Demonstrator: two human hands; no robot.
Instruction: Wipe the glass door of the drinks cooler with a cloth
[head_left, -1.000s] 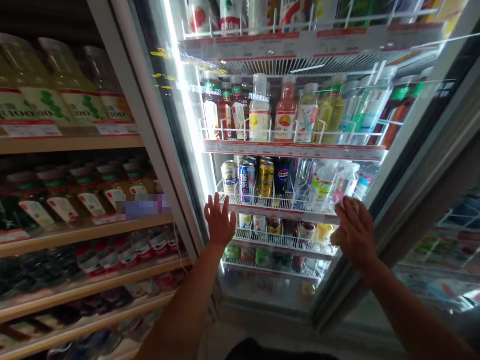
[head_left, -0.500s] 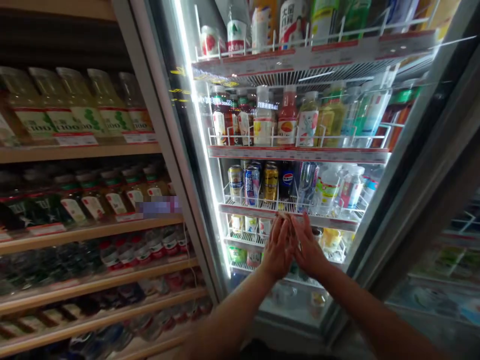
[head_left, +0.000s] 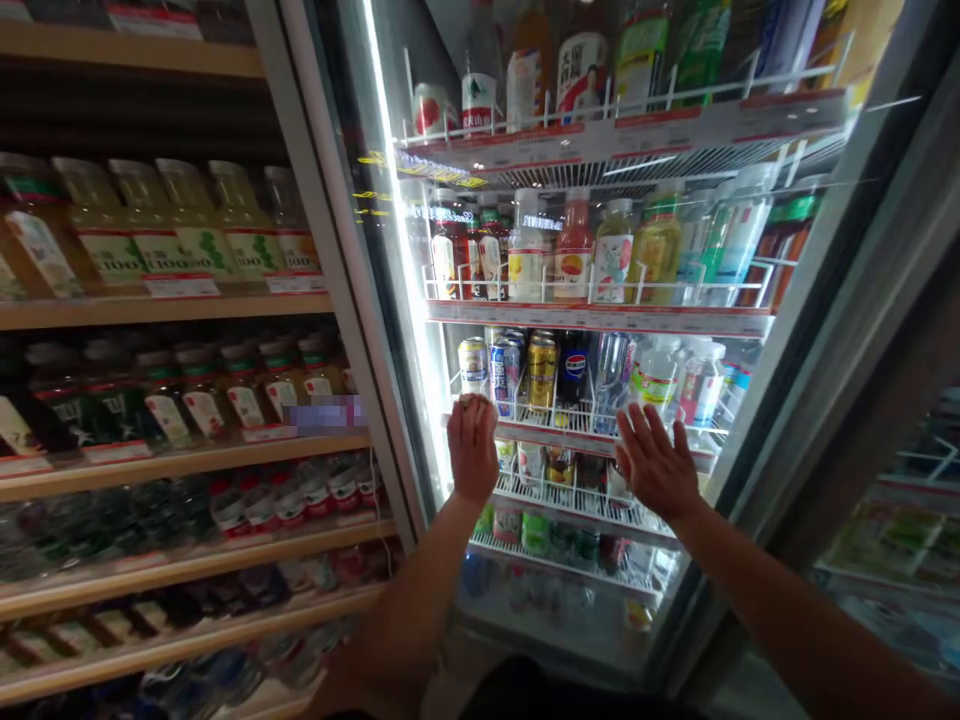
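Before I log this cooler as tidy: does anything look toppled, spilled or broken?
Nothing stands out. Bottles and cans stand upright on the shelves; the left hand and right hand are raised at the glass door.

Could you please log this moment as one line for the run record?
left hand: closed, pressing small cloth on fridge glass door | right hand: open, flat on glass | cans shelved behind
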